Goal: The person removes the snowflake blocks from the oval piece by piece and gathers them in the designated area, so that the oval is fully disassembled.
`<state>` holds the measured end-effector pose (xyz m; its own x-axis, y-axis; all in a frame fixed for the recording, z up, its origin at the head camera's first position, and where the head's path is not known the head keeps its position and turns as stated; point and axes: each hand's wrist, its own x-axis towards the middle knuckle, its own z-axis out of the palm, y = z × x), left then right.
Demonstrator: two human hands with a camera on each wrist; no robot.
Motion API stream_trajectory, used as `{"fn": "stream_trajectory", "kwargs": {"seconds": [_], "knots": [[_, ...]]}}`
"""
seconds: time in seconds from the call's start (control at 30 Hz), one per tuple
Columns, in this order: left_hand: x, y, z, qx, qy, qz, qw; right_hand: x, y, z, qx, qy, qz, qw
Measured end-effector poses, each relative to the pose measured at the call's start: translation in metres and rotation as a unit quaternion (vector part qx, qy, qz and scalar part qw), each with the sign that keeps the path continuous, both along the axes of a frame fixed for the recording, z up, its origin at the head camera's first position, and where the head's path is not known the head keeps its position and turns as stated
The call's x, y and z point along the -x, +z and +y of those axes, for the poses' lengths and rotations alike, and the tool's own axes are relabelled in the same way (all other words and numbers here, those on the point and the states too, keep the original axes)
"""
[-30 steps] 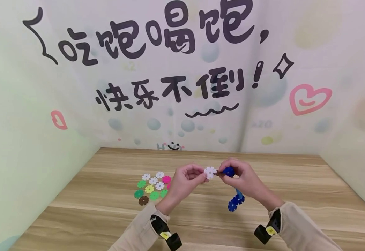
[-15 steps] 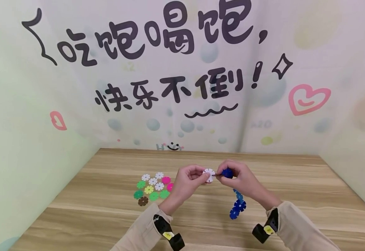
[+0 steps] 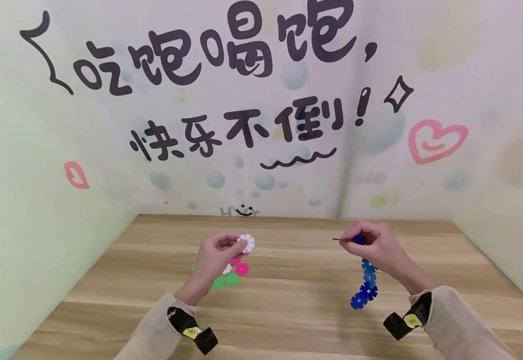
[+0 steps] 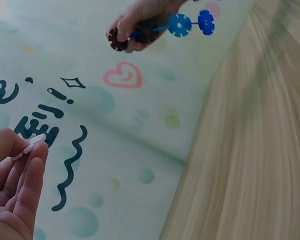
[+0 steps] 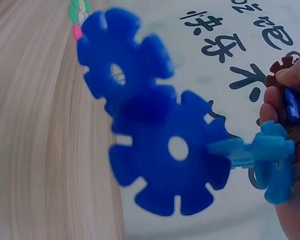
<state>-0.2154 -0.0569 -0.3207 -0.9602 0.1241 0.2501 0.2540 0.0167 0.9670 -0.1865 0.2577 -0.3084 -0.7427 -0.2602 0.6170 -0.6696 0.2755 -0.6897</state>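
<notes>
Between the thumb and fingers of my left hand is a white notched snowflake disc, held up over the table. In the left wrist view that white disc shows nearly edge-on. My right hand pinches a brown snowflake disc, the end piece of a joined chain. Dark blue discs and light blue discs make up the part hanging below the hand. The palm and fingers hide some of the chain. A wide gap separates the two hands.
Loose snowflake discs lie on the wooden table, partly behind the left hand, among them a pink disc and a green disc. A printed cloth backdrop stands along the table's far edge.
The hands were together with the white disc against the brown one. Now they are apart: the left hand has gone left with the white disc, the right hand right with the chain.
</notes>
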Motion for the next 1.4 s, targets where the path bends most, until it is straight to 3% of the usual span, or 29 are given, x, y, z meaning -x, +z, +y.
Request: {"fn": "stream_trajectory", "kwargs": {"seconds": [0.2, 0.37, 0.7, 0.83, 1.17, 1.4], "knots": [[0.002, -0.011, -0.028, 0.087, -0.058, 0.011, 0.9945, -0.001, 0.0, 0.001, -0.004, 0.028, -0.01, 0.9996], [0.006, -0.024, -0.045, 0.145, -0.075, 0.018, 0.9863, -0.003, -0.003, -0.005, -0.005, 0.034, -0.008, 0.9994], [0.022, -0.058, -0.068, 0.29, -0.116, 0.006, 0.95, -0.003, -0.008, -0.007, -0.022, 0.048, -0.017, 0.9985], [0.023, -0.066, -0.07, 0.315, -0.127, 0.012, 0.9404, -0.003, -0.009, -0.008, -0.024, 0.051, -0.014, 0.9983], [0.02, -0.073, -0.071, 0.351, -0.116, 0.032, 0.9288, -0.003, -0.008, -0.009, -0.034, 0.047, -0.017, 0.9982], [0.021, -0.077, -0.073, 0.358, -0.103, 0.024, 0.9278, -0.004, -0.009, -0.01, -0.034, 0.046, -0.024, 0.9981]]}}
